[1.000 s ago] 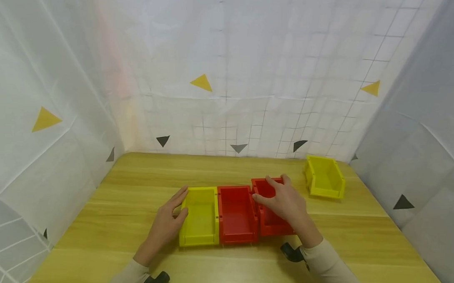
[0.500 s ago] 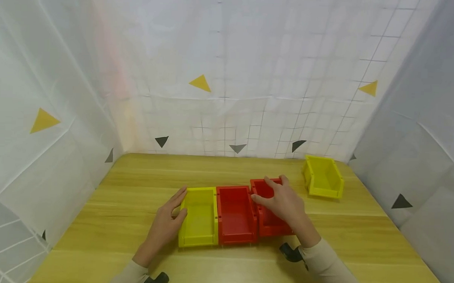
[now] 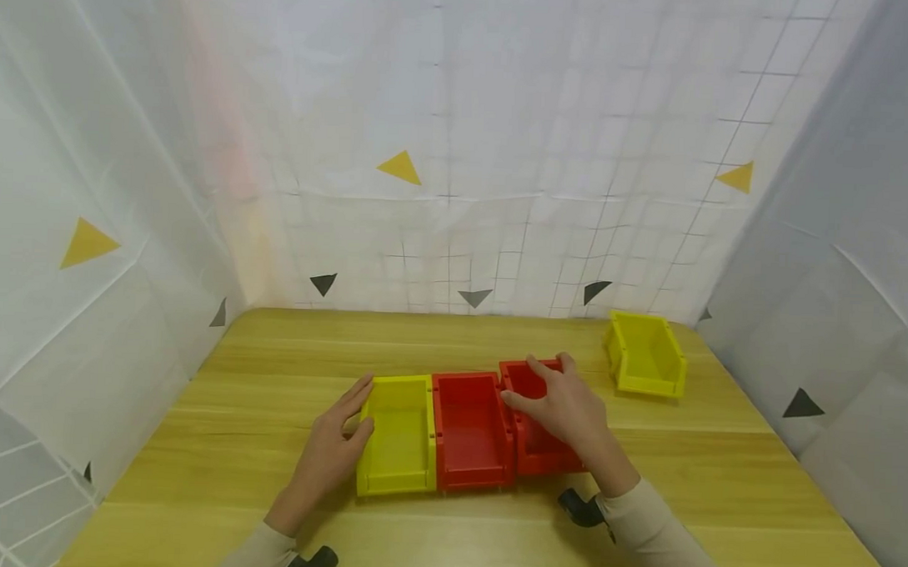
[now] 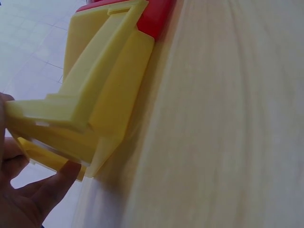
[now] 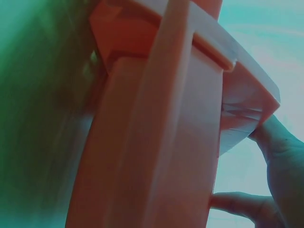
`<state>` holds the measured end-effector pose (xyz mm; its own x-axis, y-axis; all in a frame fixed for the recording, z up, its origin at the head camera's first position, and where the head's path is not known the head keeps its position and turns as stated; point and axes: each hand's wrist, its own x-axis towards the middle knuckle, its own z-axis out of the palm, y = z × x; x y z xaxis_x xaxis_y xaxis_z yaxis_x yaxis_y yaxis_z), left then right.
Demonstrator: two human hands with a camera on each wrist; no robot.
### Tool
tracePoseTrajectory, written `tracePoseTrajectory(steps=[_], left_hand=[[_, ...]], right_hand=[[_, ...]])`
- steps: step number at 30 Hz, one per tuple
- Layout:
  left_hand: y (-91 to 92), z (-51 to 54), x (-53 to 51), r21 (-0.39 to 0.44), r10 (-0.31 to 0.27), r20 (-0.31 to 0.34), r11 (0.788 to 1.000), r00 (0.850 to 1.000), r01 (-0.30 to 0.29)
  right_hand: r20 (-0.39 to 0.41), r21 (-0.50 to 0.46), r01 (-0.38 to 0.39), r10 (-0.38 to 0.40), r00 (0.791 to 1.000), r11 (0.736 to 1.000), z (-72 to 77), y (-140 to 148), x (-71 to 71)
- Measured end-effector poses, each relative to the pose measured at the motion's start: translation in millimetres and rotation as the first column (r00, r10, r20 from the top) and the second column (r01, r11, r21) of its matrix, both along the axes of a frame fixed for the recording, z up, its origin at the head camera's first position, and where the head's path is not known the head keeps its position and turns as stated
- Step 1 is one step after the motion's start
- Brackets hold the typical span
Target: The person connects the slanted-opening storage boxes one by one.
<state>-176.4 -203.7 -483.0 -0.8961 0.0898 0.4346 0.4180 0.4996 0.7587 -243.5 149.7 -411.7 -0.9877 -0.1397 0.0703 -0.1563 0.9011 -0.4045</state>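
Red bin (image 3: pixel 536 436) is sitting beside the middle bin (image 3: pixel 473 433), the right hand (image 3: pixel 570 411) gripping it and the left hand (image 3: pixel 336 446) spread along the near yellow bin (image 3: pixel 397 444), joining seemingly being under way and calling for an inward press.

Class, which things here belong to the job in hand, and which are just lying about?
In the job, it seems:
left hand, touching the nearer yellow bin
right hand, on the right red bin
middle red bin, between those bins

Lying about, probably:
far yellow bin, apart and untouched
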Motion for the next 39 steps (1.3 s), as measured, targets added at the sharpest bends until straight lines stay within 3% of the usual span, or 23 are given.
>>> tracePoseTrajectory(steps=[20,29,39], left_hand=[[-0.3,-5.4,-7.1,0.005,0.015,-0.023,1.000,1.000,-0.014],[0.5,-3.4,-6.0,0.047,0.004,0.023,0.999,1.000,-0.005],[-3.4,-5.0,-6.7,0.027,0.017,0.025,0.999,1.000,-0.018]], right_hand=[[0.001,-0.007,0.004,-0.004,1.000,1.000,-17.8,0.0,2.1],[0.006,-0.014,0.006,-0.006,1.000,1.000,-21.7,-0.6,1.9],[0.049,-0.040,0.014,-0.012,0.999,0.999,-24.1,-4.8,4.8]])
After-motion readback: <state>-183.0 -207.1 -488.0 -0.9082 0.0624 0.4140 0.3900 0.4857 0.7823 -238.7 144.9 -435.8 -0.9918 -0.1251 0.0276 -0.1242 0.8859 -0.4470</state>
